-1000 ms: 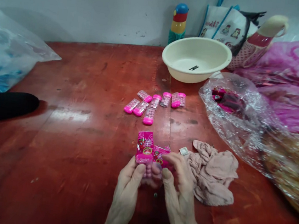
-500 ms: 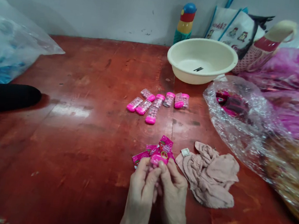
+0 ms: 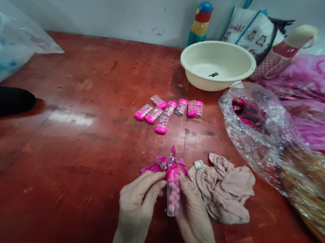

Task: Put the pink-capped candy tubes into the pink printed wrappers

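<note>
A small clear candy tube (image 3: pixel 173 200) full of pink balls stands nearly upright between my hands. A printed pink wrapper sleeve (image 3: pixel 172 159) sits around its top end and sticks up beyond it. My right hand (image 3: pixel 195 210) grips the tube from the right side. With fingers pinched together, my left hand (image 3: pixel 139 200) is at the sleeve's lower left edge. More flat pink sleeves (image 3: pixel 153 168) lie on the table just behind. Farther back are several pink-capped candy tubes (image 3: pixel 162 124), lying in a loose group.
A crumpled beige cloth (image 3: pixel 227 190) lies to the right of my hands. Behind it is a clear plastic bag (image 3: pixel 252 146). A cream basin (image 3: pixel 215 84) and a bottle (image 3: pixel 201 23) stand at the back. On the left are a black rounded object (image 3: pixel 4 103) and another plastic bag (image 3: pixel 14 44).
The sleeve has come up from the pile onto the tube's top. The tube, earlier mostly covered by both hands, now shows its full length. My left hand has moved left.
</note>
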Demonstrator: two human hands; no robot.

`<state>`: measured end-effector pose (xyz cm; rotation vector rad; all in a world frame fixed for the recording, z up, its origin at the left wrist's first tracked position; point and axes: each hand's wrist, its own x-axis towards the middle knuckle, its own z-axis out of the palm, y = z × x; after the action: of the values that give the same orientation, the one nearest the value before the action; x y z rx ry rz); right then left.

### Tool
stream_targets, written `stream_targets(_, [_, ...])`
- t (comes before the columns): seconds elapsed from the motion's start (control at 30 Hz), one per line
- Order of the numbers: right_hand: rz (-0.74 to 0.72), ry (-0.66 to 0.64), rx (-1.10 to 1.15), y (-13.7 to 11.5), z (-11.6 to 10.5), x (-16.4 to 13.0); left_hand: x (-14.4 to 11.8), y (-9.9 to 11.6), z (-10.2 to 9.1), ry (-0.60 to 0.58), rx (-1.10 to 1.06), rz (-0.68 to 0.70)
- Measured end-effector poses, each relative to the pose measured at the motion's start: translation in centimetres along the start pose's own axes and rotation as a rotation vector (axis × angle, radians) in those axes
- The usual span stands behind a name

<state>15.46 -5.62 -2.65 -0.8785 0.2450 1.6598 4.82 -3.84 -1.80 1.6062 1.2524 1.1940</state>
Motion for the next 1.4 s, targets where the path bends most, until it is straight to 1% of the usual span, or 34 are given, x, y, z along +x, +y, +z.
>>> stream_targets(0.1, [-0.024, -0.048, -0.075, 0.2, -0.2, 0.1, 0.4, -0.3, -0.7, -0.066, 0.115, 0.208])
stream_targets(0.17, [-0.040, -0.070, -0.116, 0.3, -0.3, 0.2, 0.8, -0.2, -1.3, -0.123, 0.199, 0.294])
stream_targets(0.23, [-0.044, -0.068, -0.153, 0.5, -0.3, 0.2, 1.1, 0.0, -1.7, -0.178, 0.283, 0.335])
stream_targets(0.3, [-0.044, -0.051, -0.193, 0.6, -0.3, 0.1, 1.4, 0.1, -2.0, -0.205, 0.346, 0.363])
stream_targets(0.43, [-0.082, -0.007, -0.272, 0.7, -0.4, 0.2, 1.4, -0.1, -1.9, -0.209, 0.358, 0.393])
stream_targets(0.53, [-0.096, 0.006, -0.280, 0.7, -0.4, 0.3, 1.2, -0.5, -1.7, -0.205, 0.342, 0.377])
stream_targets(0.67, [-0.180, 0.026, -0.234, 0.9, -0.2, 0.4, 0.9, -1.3, -1.4, -0.208, 0.322, 0.329])
stream_targets(0.87, [-0.250, 0.078, -0.093, 2.1, 0.5, 0.4, 0.4, -1.4, -0.5, -0.141, 0.312, 0.229])
stream_targets(0.97, [-0.282, 0.112, -0.096, 2.5, 0.8, 0.7, 0.1, -1.4, 0.0, -0.125, 0.289, 0.163])
stream_targets(1.07, [-0.295, 0.117, -0.143, 2.4, 0.9, 0.9, -0.3, -1.7, 0.3, -0.110, 0.229, 0.114])
stream_targets(1.17, [-0.255, 0.061, -0.200, 1.8, 0.7, 0.6, -0.4, -2.3, 0.4, -0.054, 0.204, 0.046])
stream_targets(1.27, [-0.178, -0.054, -0.342, 1.3, 0.2, 0.0, -0.3, -2.8, 0.1, 0.008, 0.253, -0.001])
stream_targets(1.33, [-0.138, -0.114, -0.479, 1.4, -0.1, -0.3, -0.2, -3.0, -0.1, 0.007, 0.267, -0.011])
stream_targets(1.4, [-0.127, -0.129, -0.555, 1.7, -0.2, -0.5, -0.2, -3.0, -0.3, -0.001, 0.269, -0.006])
